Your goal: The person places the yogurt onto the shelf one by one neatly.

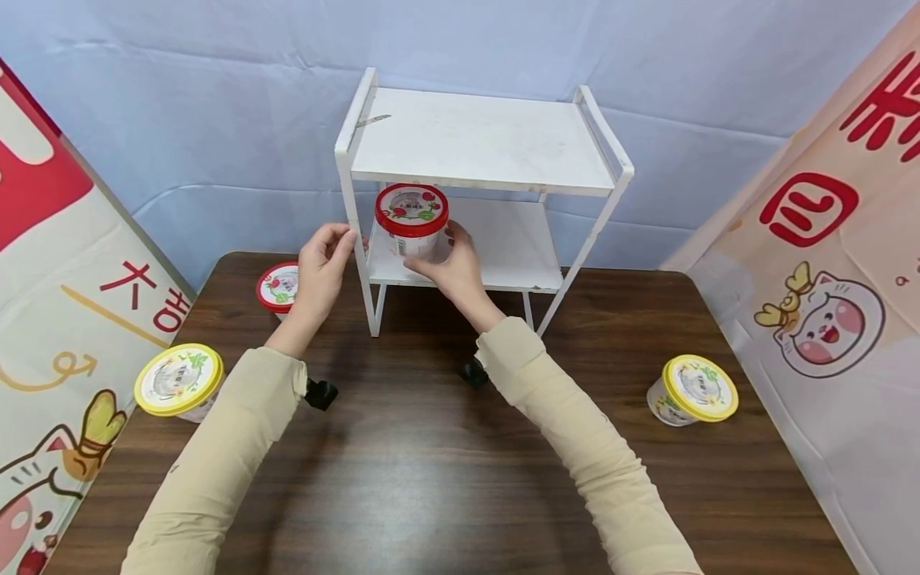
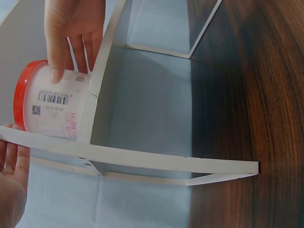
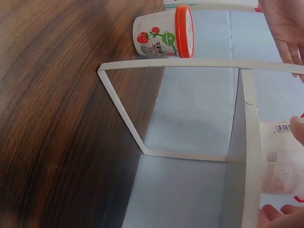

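A white paper tub with a red strawberry-print lid [image 1: 412, 214] stands upright at the left end of the lower shelf [image 1: 496, 239]. My right hand [image 1: 458, 269] grips it from the right, thumb across its front and fingers round the side. In the left wrist view, the tub's barcode side faces out and its base is against the shelf board. My left hand [image 1: 323, 259] is at the rack's left post [image 1: 357, 239]. Its fingers [image 2: 21, 166] reach past the post beside the tub, loosely extended, their tips partly hidden by the frame.
The white two-tier rack [image 1: 481, 140] stands at the back of the dark wooden table [image 1: 431, 447]. Another red-lidded tub [image 1: 279, 286] is left of it. Yellow-lidded tubs stand at the left edge [image 1: 180, 379] and on the right [image 1: 693, 390]. Printed panels flank the table.
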`<action>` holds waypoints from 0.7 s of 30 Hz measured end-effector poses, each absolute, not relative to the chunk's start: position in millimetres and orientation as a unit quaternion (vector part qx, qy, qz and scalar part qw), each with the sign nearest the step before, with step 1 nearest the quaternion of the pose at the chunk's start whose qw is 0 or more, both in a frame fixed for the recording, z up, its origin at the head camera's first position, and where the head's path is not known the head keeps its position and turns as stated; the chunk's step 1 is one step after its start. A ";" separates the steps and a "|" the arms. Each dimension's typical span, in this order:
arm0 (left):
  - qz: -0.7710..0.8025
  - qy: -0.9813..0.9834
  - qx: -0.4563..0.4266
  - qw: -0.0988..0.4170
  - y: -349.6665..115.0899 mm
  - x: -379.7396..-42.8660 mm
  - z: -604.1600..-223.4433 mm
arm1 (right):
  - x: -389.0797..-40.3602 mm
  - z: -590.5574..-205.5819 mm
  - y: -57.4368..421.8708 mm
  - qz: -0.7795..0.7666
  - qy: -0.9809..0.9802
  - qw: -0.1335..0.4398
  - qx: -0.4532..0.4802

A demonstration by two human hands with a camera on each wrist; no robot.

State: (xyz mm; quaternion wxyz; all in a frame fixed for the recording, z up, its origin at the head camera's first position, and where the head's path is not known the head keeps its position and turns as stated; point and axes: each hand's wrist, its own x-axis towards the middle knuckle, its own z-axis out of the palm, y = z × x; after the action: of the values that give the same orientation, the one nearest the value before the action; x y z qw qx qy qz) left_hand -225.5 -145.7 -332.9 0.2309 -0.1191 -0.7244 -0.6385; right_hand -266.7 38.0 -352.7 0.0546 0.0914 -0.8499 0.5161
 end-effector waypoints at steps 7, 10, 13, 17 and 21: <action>-0.644 -0.720 -0.116 0.229 -146.7 -226.2 -334.5 | -258.2 -350.7 46.7 0.507 -0.855 0.060 0.096; -0.643 -0.721 -0.116 0.229 -146.3 -226.4 -334.9 | -254.3 -350.3 50.5 0.493 -0.862 0.065 0.101; -0.642 -0.723 -0.114 0.228 -146.0 -226.9 -335.2 | -251.3 -352.5 55.6 0.468 -0.872 0.079 0.120; -0.643 -0.723 -0.114 0.226 -146.1 -226.8 -334.9 | -245.3 -354.0 61.7 0.433 -0.884 0.094 0.150; -0.643 -0.722 -0.115 0.228 -146.1 -226.0 -334.0 | -236.2 -353.4 65.0 0.403 -0.894 0.098 0.170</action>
State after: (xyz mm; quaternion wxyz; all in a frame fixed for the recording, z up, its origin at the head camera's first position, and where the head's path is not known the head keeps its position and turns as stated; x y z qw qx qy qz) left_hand -226.0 -146.1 -334.0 0.2278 -0.1146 -0.7223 -0.6429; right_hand -236.2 65.0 -353.4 0.0977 0.1699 -0.8938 0.4034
